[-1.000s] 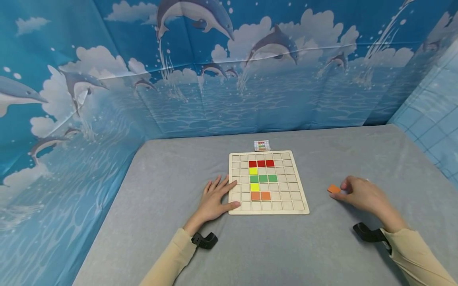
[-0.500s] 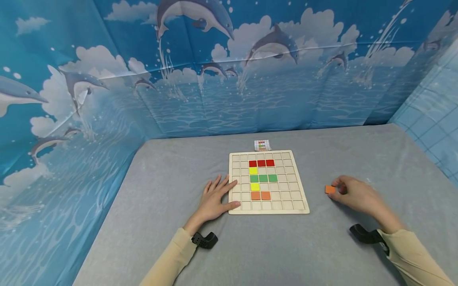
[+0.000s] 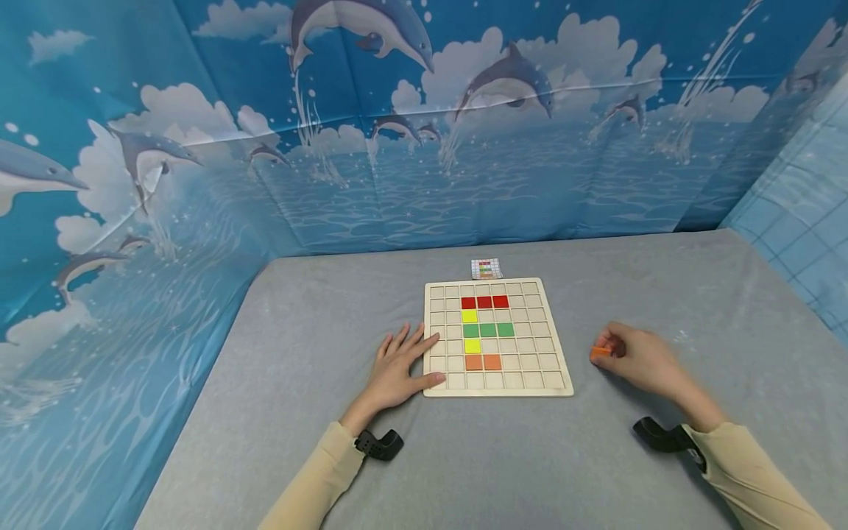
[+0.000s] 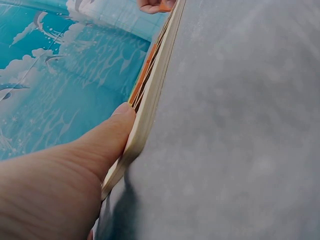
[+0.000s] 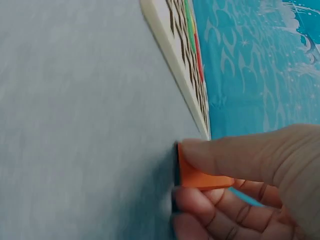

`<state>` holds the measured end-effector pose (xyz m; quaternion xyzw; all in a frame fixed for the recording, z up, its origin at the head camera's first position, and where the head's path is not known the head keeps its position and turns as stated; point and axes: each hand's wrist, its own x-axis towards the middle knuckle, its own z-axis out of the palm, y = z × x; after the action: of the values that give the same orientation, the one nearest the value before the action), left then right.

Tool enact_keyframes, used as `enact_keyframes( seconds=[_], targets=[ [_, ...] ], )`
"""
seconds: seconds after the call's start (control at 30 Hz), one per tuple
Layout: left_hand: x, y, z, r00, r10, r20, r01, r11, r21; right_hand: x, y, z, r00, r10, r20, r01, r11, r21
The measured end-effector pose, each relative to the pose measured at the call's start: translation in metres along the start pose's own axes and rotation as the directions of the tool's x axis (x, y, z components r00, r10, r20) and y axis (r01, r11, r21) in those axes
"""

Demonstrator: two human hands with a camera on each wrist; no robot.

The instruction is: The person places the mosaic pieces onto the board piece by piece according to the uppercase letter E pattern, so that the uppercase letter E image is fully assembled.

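Note:
A wooden grid board lies on the grey table. Red tiles, yellow tiles, green tiles and two orange tiles sit in its cells. My left hand rests on the board's left edge with fingers spread; the thumb overlaps the rim in the left wrist view. To the right of the board, my right hand pinches a loose orange tile between thumb and fingers, close over the table. Part of that tile is hidden by the thumb.
A small printed card with a coloured grid pattern lies just behind the board. The grey cloth-covered table reaches back to a blue dolphin curtain. Each wrist wears a black camera band.
My right hand has moved left toward the board with the orange tile, which has turned and is now more covered by the fingers. The left hand has stayed in place.

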<state>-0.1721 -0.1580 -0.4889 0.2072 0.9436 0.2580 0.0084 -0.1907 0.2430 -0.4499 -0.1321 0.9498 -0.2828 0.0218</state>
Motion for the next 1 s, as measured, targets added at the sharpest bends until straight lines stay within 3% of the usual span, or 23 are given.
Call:
enact_keyframes(
  seconds=[0.3,0.63,1.0],
  targets=[
    [0.0,0.001,-0.001,1.0,0.003,0.0,-0.003,1.0,-0.007,0.01,-0.021,0.009,0.997,-0.052,-0.052,0.057,0.993,0.104],
    [-0.001,0.002,-0.003,1.0,-0.002,0.007,0.002,1.0,-0.011,0.024,-0.053,0.035,0.979,-0.198,0.038,0.179,0.942,0.285],
    [-0.001,0.004,-0.004,1.0,0.003,0.005,-0.003,1.0,-0.016,0.033,-0.069,0.055,0.965,-0.255,0.065,0.221,0.921,0.321]
  ],
)
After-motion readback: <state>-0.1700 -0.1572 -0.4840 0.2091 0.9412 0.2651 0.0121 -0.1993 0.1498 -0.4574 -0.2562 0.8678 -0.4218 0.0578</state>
